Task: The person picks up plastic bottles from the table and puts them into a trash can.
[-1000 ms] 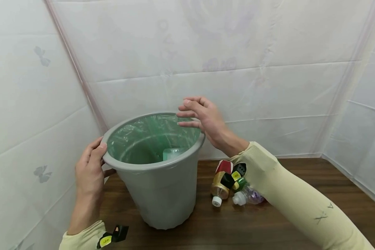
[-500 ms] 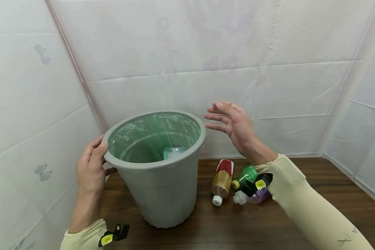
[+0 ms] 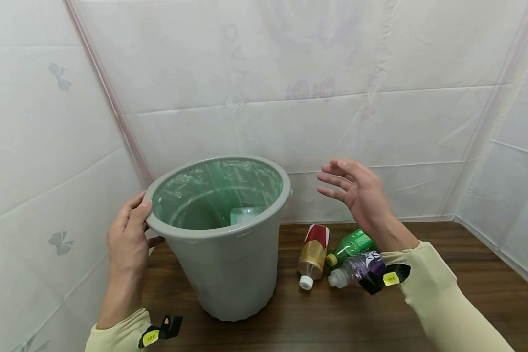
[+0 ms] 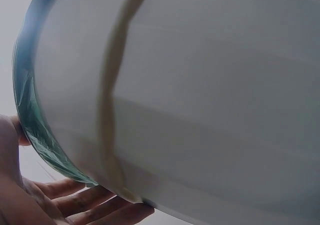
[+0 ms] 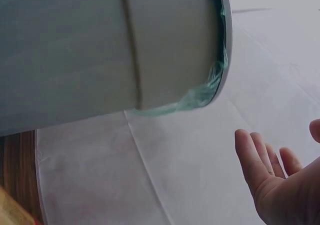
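A grey trash bin stands upright, lined with a green plastic bag. Inside lies a clear object, too hidden to identify. At the bin's left rim, my left hand holds on, its thumb at the rim and its fingers against the outer wall below. Over the table to the bin's right, my right hand hovers with relaxed fingers and nothing in it. Beneath it lie a red-and-gold-labelled bottle, a green bottle with a yellow cap and a purple-labelled clear bottle.
Dark wooden table under everything. White sheeting rises behind it and along both sides. Black straps with yellow tags sit at both wrists.
My right hand has moved from above the bin's right rim to the right and slightly down, uncovering more of the green and purple-labelled bottles. My left hand and the bin stay put.
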The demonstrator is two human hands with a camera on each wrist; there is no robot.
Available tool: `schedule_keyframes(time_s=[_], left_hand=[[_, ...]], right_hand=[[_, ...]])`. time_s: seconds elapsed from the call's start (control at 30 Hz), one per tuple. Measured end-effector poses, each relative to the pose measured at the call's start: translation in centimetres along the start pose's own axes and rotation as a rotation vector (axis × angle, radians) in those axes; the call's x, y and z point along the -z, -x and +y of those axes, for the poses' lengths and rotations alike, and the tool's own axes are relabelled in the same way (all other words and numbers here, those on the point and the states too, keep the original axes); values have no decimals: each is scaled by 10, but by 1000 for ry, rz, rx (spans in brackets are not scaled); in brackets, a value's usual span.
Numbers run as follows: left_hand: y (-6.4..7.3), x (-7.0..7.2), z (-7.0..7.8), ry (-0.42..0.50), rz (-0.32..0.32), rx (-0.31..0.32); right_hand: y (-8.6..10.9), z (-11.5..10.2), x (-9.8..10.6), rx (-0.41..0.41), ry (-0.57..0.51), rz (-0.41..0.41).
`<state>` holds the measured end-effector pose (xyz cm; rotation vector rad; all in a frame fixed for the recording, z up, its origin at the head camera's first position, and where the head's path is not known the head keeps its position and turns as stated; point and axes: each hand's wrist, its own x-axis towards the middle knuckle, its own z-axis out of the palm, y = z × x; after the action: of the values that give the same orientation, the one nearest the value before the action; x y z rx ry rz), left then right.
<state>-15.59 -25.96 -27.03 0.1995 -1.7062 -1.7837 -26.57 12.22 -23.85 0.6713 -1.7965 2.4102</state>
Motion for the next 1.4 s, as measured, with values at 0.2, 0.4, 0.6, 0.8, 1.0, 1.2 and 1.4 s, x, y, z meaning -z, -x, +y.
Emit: schedule_keyframes(time_s=[0.2, 0.4, 0.6, 0.8, 1.0, 1.2, 1.4], left_hand=[[0, 0, 0, -2, -3, 0], [0, 1, 0, -9, -12, 2], [0, 0, 0, -1, -8, 1], [0, 0, 0, -8, -5, 12], [-1, 0, 0, -7, 1, 17], [0, 0, 1, 6, 6, 14], [0, 0, 0, 6, 6, 20]], right_hand=[[10, 6, 20, -30, -16, 34], [21, 14, 40, -61, -61, 92], [31, 20, 61, -78, -57, 147], [39, 27, 80, -105, -49, 219], [49, 34, 92, -111, -3, 287], [58, 38, 102, -147, 22, 346], [63, 40, 109, -198, 114, 377]])
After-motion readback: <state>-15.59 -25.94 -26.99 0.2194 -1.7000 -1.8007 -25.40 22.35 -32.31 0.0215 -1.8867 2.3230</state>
